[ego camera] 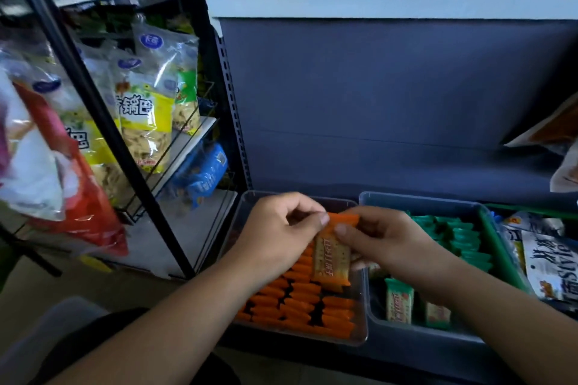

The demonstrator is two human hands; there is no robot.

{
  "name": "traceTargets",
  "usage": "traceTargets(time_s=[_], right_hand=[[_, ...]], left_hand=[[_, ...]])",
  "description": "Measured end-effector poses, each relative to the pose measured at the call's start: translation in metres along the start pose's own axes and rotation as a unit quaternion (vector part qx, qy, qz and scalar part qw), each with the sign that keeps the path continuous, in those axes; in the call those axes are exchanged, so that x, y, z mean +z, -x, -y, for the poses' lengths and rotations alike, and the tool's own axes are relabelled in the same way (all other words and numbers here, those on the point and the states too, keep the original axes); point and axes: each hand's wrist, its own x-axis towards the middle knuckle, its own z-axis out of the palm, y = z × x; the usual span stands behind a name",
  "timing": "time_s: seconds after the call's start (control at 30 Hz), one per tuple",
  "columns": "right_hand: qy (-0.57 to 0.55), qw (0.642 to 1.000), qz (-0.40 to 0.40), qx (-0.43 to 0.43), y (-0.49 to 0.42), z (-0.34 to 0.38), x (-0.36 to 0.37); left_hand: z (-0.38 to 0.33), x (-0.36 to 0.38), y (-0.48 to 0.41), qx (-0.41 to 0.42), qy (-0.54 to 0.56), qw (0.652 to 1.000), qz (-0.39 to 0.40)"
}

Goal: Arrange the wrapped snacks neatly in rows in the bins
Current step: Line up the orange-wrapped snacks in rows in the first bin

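Observation:
An orange-wrapped biscuit pack (332,259) hangs upright over the clear bin (359,341). My left hand (278,234) pinches its top edge from the left, and my right hand (384,244) grips the same edge from the right. Below them, orange packs (300,306) stand on edge in rows inside the clear bin. To the right, a blue-grey bin (422,198) holds green-wrapped packs (459,240) in rows at its back and two loose green packs (399,300) at its front.
Both bins sit on a dark low shelf before a grey back panel (391,97). A black wire rack (175,147) with yellow snack bags stands at left. Red and white bags (62,184) hang at far left. Silver packets (550,262) lie right of the bins.

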Motion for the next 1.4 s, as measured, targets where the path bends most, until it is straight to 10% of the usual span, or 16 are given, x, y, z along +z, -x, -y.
traceTargets(time_s=[0.57, 1.07, 1.4], right_hand=[[-0.093, 0.979, -0.179, -0.029, -0.022, -0.009, -0.014], [-0.124, 0.988, -0.088, -0.026, -0.015, -0.015, -0.010], [-0.068, 0.996, -0.066, 0.000, -0.015, -0.023, -0.022]], left_hand=[[0.003, 0.026, -0.016, -0.053, 0.008, 0.992, 0.110], [0.002, 0.032, 0.002, 0.043, -0.143, 0.988, 0.045], [-0.004, 0.027, -0.005, -0.035, 0.041, 0.992, 0.118]])
